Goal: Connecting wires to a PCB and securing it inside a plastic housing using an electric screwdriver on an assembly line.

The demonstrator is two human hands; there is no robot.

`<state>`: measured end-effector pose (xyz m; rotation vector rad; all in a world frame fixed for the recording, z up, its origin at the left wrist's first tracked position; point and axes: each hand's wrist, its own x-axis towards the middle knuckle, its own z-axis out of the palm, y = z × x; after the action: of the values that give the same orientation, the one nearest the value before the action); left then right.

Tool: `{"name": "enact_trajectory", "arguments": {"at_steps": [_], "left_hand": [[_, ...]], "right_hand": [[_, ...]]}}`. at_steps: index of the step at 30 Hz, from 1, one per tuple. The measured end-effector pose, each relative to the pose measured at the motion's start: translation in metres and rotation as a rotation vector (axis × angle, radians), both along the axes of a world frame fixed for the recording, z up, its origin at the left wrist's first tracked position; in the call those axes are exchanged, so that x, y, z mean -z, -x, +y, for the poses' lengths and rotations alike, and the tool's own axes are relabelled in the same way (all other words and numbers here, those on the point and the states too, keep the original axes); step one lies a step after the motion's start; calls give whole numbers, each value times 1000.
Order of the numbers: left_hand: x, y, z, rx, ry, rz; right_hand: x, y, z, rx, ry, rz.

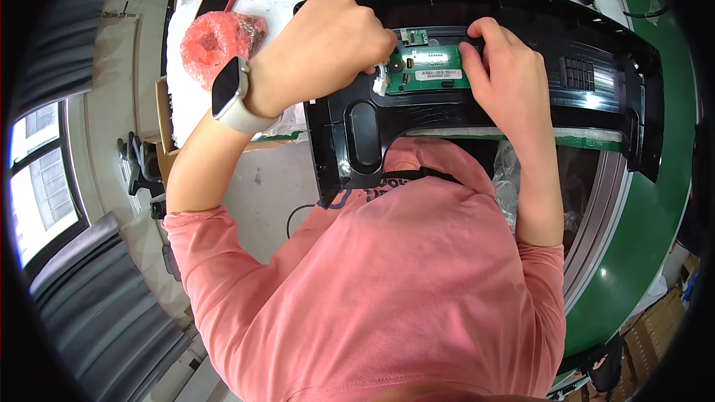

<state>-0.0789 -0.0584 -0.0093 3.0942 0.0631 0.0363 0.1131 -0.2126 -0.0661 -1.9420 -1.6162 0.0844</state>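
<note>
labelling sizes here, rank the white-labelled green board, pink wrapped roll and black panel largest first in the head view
1. Black panel, clearly largest
2. Pink wrapped roll
3. White-labelled green board, partly covered

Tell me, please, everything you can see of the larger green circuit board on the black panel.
The larger green circuit board is roughly rectangular, with a white label, a round black part near its left end and small dark components. It lies lengthwise on the glossy, plastic-looking black panel. The left hand is at its left end, the right hand at its right; exact contact is unclear.
</note>
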Motion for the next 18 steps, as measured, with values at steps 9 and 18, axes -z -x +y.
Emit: {"name": "enact_trajectory", "arguments": {"at_steps": [9, 18], "left_hand": [[6, -11, 8, 72, 240, -206], [-19, 9, 23, -74, 855, -117]], "right_hand": [[0, -7, 0, -110, -17, -73], [-21, -13, -2, -43, 133, 357]]}}
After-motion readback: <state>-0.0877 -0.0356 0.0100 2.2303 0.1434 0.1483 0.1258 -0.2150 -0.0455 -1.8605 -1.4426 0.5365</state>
